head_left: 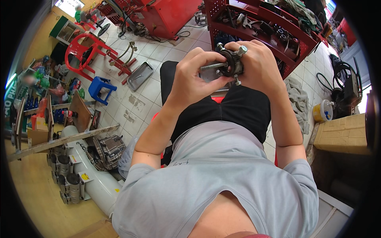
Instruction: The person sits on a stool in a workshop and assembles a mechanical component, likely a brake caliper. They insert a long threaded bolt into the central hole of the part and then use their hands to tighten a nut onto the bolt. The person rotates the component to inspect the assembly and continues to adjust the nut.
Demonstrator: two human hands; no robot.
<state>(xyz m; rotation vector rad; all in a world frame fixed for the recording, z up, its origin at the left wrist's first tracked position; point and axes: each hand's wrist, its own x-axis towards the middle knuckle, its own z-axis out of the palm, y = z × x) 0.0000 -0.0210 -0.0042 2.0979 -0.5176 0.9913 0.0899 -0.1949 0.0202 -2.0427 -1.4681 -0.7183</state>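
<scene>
Above my lap both hands hold a dark, round metal part with several bolts (229,68); its exact kind I cannot make out. My left hand (191,76) grips its left side, with the index finger over the top and the thumb below. A bolt shaft (212,66) points left between that thumb and finger. Wrapped round the right and far side is my right hand (258,65), its fingertips partly hidden. A shiny bolt head (242,50) stands out beside its fingers.
A red tool cart (262,33) with tools and parts on its shelves stands just ahead. To the left are a metal tray (140,76), a blue stool (102,89) and a red chair (75,51). A white cylindrical tank (93,178) lies at lower left; a cardboard box (342,134) sits right.
</scene>
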